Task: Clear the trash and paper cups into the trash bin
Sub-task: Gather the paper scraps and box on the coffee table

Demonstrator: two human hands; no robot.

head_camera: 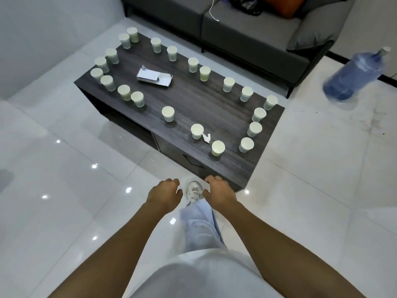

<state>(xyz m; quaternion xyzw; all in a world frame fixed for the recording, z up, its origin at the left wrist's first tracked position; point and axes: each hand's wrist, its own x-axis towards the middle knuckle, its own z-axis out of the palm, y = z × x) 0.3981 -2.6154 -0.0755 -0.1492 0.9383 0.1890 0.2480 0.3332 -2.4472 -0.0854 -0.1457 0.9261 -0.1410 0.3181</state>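
So the dark tabletop (193,100) sits straight ahead of both hands, with paper cups (167,113) ringing its edges and a crumpled scrap (206,138) near the front edge. No bin in view. The left hand (165,193) and right hand (218,190) hang loosely curled, holding nothing. The front-edge cup (218,147) looks nearest, probably a right-hand job.
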